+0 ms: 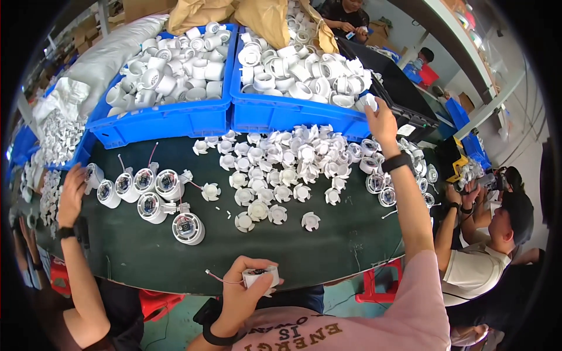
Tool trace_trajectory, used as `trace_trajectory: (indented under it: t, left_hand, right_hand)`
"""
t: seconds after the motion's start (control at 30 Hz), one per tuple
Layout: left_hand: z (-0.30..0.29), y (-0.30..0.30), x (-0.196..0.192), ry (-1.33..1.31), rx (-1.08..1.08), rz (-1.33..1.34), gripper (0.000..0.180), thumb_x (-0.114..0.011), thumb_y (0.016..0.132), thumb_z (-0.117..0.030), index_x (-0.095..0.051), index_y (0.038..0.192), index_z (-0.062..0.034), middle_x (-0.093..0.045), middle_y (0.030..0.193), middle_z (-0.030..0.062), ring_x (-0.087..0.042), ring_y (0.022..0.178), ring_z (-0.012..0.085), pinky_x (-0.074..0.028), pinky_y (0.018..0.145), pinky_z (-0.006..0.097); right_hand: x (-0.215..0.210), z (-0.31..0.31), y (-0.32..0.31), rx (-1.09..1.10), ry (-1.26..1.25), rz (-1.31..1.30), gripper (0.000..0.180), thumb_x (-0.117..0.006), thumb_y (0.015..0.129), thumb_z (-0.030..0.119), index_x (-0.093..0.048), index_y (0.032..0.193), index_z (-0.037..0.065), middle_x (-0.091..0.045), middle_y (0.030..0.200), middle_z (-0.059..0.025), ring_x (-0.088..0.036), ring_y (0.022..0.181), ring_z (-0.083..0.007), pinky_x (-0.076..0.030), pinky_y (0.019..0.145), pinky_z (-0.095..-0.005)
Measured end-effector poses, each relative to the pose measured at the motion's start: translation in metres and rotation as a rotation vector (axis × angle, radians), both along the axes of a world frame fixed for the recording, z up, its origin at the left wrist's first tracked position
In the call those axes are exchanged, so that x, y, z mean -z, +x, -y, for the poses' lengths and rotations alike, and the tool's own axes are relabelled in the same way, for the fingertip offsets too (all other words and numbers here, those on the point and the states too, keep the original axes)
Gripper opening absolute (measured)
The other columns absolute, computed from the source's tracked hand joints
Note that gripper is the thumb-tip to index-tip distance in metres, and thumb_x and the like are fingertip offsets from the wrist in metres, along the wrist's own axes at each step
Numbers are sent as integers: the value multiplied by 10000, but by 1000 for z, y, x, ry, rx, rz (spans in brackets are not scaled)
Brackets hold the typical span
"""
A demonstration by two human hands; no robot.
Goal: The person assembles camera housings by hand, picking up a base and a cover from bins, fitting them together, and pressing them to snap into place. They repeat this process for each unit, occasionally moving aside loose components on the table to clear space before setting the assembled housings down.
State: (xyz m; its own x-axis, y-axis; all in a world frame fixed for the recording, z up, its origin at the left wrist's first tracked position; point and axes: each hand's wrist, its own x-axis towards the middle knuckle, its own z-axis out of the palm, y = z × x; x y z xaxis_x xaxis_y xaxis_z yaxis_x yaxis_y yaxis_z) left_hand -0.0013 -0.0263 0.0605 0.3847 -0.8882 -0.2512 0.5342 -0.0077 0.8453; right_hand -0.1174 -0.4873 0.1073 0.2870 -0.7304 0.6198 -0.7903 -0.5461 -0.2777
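Note:
Close to my body, at the table's near edge, my left hand (244, 288) is closed around a small white plastic housing (264, 277) with a dark circuit board inside. A thin wire with a white connector (208, 272) sticks out to its left. My right arm reaches far forward. At the right front corner of the right blue bin (293, 107), my right hand (383, 125) pinches a white plastic part (370, 103), mostly covered by the fingers. White ring-shaped parts (319, 85) fill that bin.
Many finned white parts (287, 158) lie mid-table. White cylinders with circuit boards (188, 228) stand left, where a co-worker's hand (70, 196) reaches in. Another blue bin (170, 126) holds white cups. More assembled units (387, 196) sit right; another person (486, 257) works there.

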Motion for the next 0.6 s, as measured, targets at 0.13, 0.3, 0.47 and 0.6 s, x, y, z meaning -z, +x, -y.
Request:
trace_trajectory:
  t: [0.13,0.3,0.47,0.6]
  left_hand:
    - [-9,3,9,13,-65,135,267,-511,931,-237,-564,1022,8,-639,943,137,-643,739,176,-518,646,266]
    - [-14,-2,15,10,6,350,432,-430,979,-309,-540,1246,12,-609,916,59,-579,772,118,-467,659,236]
    - [-2,9,5,-28,89,166,529,-358,983,-474,-514,1177,-7,-581,860,54,-550,671,99,-405,499,210]
    - [18,14,9,-6,15,100,531,-392,924,-555,-479,1014,-39,-558,892,79,-508,579,103,-348,400,211]
  right_hand:
    - [-7,42,-3,63,369,-156,490,-630,784,435,-655,1156,116,-695,943,-161,-658,928,-324,-509,834,-379]
    - [-5,26,-13,-95,295,131,326,-582,875,353,-671,1031,81,-693,795,-127,-671,707,-193,-520,672,-322]
    - [-7,-116,-11,-608,894,487,362,-367,1010,398,-487,993,57,-669,768,-116,-653,684,-162,-485,618,-250]
    - [16,-251,-31,-953,1108,173,432,-327,1011,418,-488,975,19,-634,833,-153,-633,753,-230,-487,638,-320]
